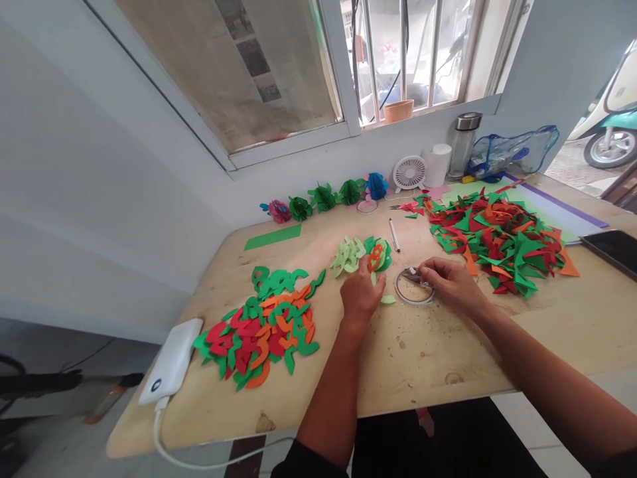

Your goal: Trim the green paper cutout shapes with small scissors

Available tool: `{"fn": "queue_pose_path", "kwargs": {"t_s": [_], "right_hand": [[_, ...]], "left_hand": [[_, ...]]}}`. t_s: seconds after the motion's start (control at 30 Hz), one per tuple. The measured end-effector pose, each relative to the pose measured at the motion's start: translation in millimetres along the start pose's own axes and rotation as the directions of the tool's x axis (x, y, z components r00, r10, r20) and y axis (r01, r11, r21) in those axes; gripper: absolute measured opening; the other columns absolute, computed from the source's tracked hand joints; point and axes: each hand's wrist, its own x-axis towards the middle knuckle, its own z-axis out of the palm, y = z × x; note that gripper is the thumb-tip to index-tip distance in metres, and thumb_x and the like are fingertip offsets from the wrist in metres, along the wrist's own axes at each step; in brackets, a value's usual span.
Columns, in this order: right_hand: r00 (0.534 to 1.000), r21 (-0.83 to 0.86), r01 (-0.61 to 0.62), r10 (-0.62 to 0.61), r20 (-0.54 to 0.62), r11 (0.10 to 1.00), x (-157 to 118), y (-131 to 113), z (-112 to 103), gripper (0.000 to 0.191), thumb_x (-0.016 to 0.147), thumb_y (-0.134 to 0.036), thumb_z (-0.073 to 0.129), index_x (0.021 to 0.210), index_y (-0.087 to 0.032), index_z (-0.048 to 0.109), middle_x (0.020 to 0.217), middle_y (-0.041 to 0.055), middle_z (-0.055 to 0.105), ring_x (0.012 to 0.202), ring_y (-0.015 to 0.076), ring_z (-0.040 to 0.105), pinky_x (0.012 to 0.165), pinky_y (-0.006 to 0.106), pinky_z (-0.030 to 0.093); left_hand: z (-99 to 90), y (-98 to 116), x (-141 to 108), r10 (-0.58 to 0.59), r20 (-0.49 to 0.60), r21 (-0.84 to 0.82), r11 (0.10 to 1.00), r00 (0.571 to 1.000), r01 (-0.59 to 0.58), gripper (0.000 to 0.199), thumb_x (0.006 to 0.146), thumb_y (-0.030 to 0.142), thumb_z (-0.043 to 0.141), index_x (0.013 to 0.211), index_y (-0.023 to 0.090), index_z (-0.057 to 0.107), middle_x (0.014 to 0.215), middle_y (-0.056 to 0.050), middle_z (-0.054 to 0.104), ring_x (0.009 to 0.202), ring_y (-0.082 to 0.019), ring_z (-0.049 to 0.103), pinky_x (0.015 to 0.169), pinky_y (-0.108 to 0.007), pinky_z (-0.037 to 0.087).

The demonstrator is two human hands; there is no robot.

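Observation:
My left hand (362, 292) reaches to a small pile of green and orange paper cut-outs (381, 255), its fingertips at the pile's near edge; whether they grip a piece is hidden. Light green cut-outs (347, 256) lie just left of it. At the middle right my right hand (448, 279) has its thumb and fingers closed on a small metal tool (412, 275), perhaps scissors or a clipper. That tool is over a white ring-shaped cable (415, 303) on the wooden table (398, 372).
Red, green and orange cut-outs (263, 325) are heaped at the left, paper scraps (502, 239) at the right. A white pen (395, 235), small fan (409, 174), glass bottle (462, 149) and paper flowers (323, 197) are farther back. A power bank (172, 362) and phone (614, 249) flank the table.

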Motion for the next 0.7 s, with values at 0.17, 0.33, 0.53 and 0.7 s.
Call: {"fn": "queue_pose_path", "kwargs": {"t_s": [0.17, 0.33, 0.53, 0.7], "right_hand": [[1.000, -0.067, 0.028, -0.029, -0.004, 0.997, 0, 2, 0, 0.025, 0.079, -0.035, 0.050, 0.066, -0.017, 0.061, 0.058, 0.0001, 0.058, 0.053, 0.0114, 0.046, 0.050, 0.023, 0.033], [0.999, -0.077, 0.050, -0.051, -0.006, 0.996, 0, 3, 1, 0.025, 0.080, -0.035, 0.049, 0.068, -0.016, 0.061, 0.057, -0.0001, 0.057, 0.054, 0.0115, 0.046, 0.049, 0.023, 0.032], [0.998, -0.075, 0.052, -0.053, -0.016, 0.996, 1, 4, 0, 0.027, 0.081, -0.036, 0.049, 0.068, -0.016, 0.062, 0.057, -0.0011, 0.055, 0.053, 0.0108, 0.045, 0.049, 0.023, 0.032], [0.998, -0.005, 0.054, -0.054, 0.041, 0.999, -1, 4, 4, 0.028, 0.082, -0.038, 0.049, 0.073, -0.016, 0.064, 0.060, -0.0006, 0.058, 0.054, 0.0113, 0.047, 0.050, 0.023, 0.035]], "left_hand": [[0.2, 12, -5, -0.066, 0.178, 0.370, 0.929, 0.982, -0.005, 0.067, 0.077, 0.039, 0.058, 0.138, 0.022, 0.034, 0.104, -0.011, 0.066, 0.095, -0.026, 0.061, 0.073, -0.030, 0.044], [1.8, 12, -4, -0.091, 0.213, 0.335, 0.942, 0.973, 0.015, 0.064, 0.079, 0.020, 0.052, 0.140, 0.022, 0.031, 0.105, -0.011, 0.066, 0.095, -0.024, 0.061, 0.073, -0.029, 0.042], [-8.6, 10, -3, -0.046, 0.216, 0.080, 0.996, 0.975, 0.030, 0.066, 0.073, 0.010, 0.053, 0.135, 0.025, 0.038, 0.075, -0.001, 0.062, 0.071, -0.018, 0.058, 0.065, -0.026, 0.039], [-13.5, 23, -8, 0.107, 0.248, -0.377, 0.926, 0.963, -0.006, 0.065, 0.067, 0.010, 0.059, 0.129, 0.021, 0.045, 0.062, 0.005, 0.049, 0.059, -0.011, 0.048, 0.062, -0.022, 0.037]]}}
